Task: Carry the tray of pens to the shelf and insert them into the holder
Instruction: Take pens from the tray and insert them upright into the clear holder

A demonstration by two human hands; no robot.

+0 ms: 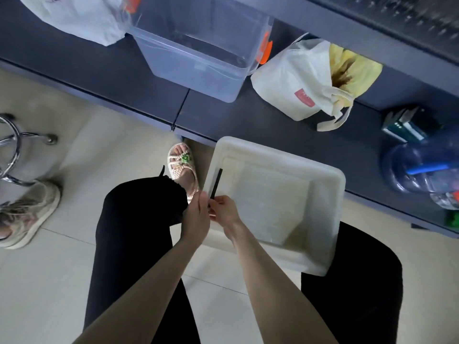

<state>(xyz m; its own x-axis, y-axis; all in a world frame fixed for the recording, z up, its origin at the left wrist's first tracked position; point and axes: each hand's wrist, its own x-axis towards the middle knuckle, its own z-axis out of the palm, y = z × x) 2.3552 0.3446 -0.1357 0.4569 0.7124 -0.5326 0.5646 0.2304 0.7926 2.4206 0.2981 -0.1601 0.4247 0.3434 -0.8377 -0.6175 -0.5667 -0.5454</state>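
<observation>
— What's the room like?
— A pale tiled floor (119, 150) with a low dark shelf (248, 115) along it. On the shelf stand a clear plastic box (198, 60), a cloth bag (290, 83), some books (407, 125) and, blurred at the far right, a blue see-through holder (407, 170).
— Where's the tray?
— The white tray (332, 219) sits in front of the person, its far rim over the shelf's front edge and its near corner over the right leg.
— And the pens?
— One black pen (216, 181) shows, along the tray's left wall.
— The hands?
— The right hand (224, 211) pinches the pen's near end. The left hand (195, 219) is pressed close beside it at the rim, fingers bent; what it grips, I can't tell.
</observation>
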